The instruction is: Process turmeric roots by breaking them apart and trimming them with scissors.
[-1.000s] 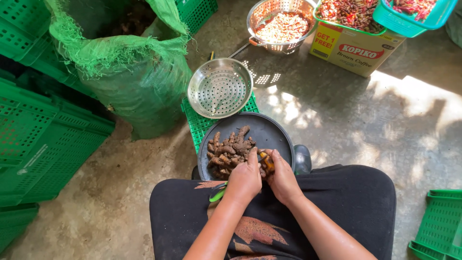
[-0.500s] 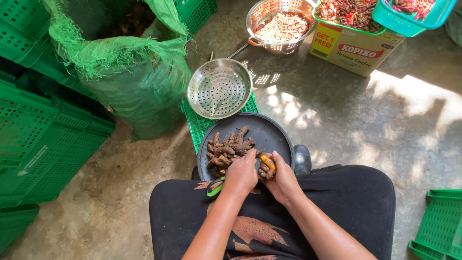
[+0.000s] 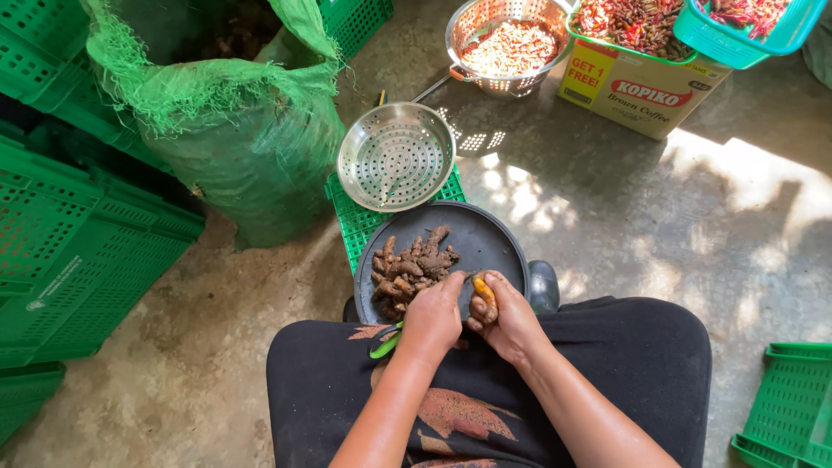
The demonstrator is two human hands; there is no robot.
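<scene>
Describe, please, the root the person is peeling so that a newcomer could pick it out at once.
Start at the round dark tray in front of the person's lap, with its pile of brown roots. At its near edge, the right hand pinches one small root. Unlike the muddy pile, it shows bright orange-yellow flesh.

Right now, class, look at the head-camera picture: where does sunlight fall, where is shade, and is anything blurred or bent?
Head view: sharp throughout; sun patches lie on the floor at right, with dotted light beside the steamer tray; the hands, root and dark pan sit in even shade; wide-lens bending shows at the crates on the left edge.
</scene>
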